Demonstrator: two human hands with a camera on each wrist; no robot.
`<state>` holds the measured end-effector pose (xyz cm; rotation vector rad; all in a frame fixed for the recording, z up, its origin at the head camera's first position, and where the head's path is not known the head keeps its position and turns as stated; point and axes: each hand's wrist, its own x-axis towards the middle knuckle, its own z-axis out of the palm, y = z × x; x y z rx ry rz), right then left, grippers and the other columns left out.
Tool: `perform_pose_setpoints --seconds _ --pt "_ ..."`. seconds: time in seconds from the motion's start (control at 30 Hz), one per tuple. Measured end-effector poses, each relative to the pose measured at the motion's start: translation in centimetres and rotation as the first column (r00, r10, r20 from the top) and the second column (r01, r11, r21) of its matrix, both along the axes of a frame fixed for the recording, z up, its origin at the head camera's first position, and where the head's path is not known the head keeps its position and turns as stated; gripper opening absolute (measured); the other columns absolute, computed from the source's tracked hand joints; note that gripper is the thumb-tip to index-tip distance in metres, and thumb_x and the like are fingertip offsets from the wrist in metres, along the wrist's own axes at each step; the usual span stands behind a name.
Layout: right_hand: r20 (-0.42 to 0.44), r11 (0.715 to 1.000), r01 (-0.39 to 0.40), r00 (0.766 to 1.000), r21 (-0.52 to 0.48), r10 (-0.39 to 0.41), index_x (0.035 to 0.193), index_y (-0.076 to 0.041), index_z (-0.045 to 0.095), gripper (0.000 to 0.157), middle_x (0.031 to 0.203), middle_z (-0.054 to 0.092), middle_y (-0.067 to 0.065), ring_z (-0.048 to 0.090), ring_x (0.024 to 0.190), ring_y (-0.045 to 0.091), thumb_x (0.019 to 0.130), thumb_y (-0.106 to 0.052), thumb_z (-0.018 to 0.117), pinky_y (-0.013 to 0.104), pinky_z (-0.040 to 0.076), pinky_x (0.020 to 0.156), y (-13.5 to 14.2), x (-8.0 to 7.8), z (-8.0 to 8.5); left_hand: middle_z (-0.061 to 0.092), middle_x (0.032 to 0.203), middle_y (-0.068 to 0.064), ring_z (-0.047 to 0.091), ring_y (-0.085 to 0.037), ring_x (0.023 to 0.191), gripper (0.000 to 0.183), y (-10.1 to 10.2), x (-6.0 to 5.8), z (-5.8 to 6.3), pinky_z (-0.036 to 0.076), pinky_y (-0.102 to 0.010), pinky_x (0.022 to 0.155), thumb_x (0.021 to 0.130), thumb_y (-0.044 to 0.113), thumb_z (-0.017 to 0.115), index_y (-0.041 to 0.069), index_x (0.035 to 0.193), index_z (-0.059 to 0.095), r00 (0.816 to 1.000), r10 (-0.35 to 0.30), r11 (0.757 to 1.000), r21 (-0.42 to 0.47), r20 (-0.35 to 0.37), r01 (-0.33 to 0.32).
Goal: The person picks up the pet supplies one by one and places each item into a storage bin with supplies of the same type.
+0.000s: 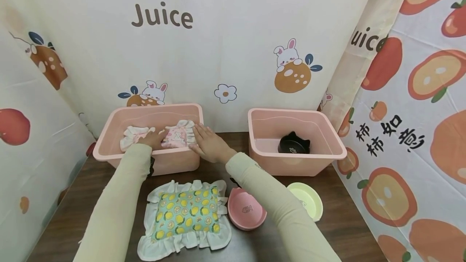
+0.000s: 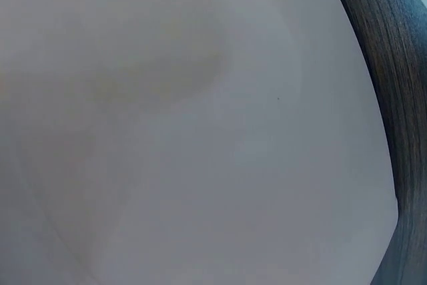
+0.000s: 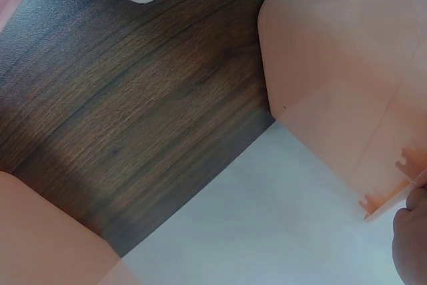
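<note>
A pink patterned cushion with white frills [image 1: 174, 137] lies inside the left pink bin [image 1: 147, 157]. My left hand [image 1: 153, 139] reaches over that bin's front rim and rests on the middle of the cushion. At the bin's right rim, my right hand [image 1: 211, 144] lies with straight fingers beside the cushion's frilled right end. In the right wrist view, part of the right hand [image 3: 410, 238] shows at the rim of the left bin [image 3: 333, 65]. The left wrist view is filled mostly by the bin's pale wall [image 2: 253, 151], and no hand appears there.
A lemon-print cushion with white frills [image 1: 187, 213] lies on the dark wooden table [image 1: 346, 221]. Beside it are a pink bowl [image 1: 245, 213] and a pale green bowl [image 1: 309, 199], partly behind the right sleeve. A right pink bin [image 1: 291, 167] holds a black cat-eared bowl [image 1: 293, 144].
</note>
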<state>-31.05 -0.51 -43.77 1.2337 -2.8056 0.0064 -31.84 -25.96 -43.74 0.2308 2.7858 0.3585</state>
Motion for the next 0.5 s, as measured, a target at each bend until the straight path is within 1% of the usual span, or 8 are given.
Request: perform_pose_setpoints --seconds 0.1,0.2,0.33,0.5 --pt "0.001 1.0 -0.001 1.0 -0.002 0.001 0.152 0.002 0.016 0.07 0.159 0.015 0.016 0.013 0.147 0.029 0.103 -0.048 0.021 0.038 0.012 0.119 0.01 0.03 -0.07 0.006 0.155 -0.029 0.002 -0.052 0.141 0.082 0.31 0.34 0.31 0.014 -0.071 0.107 0.094 0.047 0.051 0.001 0.151 0.014 0.997 0.034 0.999 0.015 0.071 -0.035" --pt "0.008 1.0 -0.001 1.0 -0.008 0.001 0.152 0.002 0.016 0.069 0.159 0.015 0.016 0.013 0.147 0.029 0.103 -0.048 0.021 0.038 0.012 0.119 0.03 0.08 -0.02 0.001 0.156 -0.029 -0.002 -0.051 0.141 0.084 0.59 0.64 0.67 0.011 -0.071 0.107 0.094 0.051 0.047 0.0 0.151 0.011 0.991 0.064 0.997 0.037 0.117 -0.068" --pt "-0.002 1.0 0.002 1.0 -0.004 -0.002 0.152 0.002 0.016 0.069 0.159 0.015 0.015 0.013 0.147 0.029 0.103 -0.047 0.022 0.037 0.012 0.119 0.07 0.11 0.08 0.001 0.156 -0.029 -0.003 -0.054 0.139 0.085 0.62 0.58 0.73 0.01 -0.07 0.108 0.095 0.052 0.046 -0.002 0.151 0.011 0.993 0.048 0.997 0.061 0.107 -0.054" --pt "-0.001 1.0 -0.001 1.0 -0.004 0.001 0.152 0.001 0.016 0.069 0.159 0.017 0.016 0.013 0.147 0.028 0.103 -0.047 0.021 0.037 0.012 0.119 0.12 0.11 0.1 0.0 0.155 -0.03 -0.004 -0.054 0.139 0.089 0.34 0.19 0.24 0.01 -0.071 0.108 0.093 0.055 0.047 0.0 0.151 0.01 0.992 0.049 0.996 0.065 0.118 -0.057"
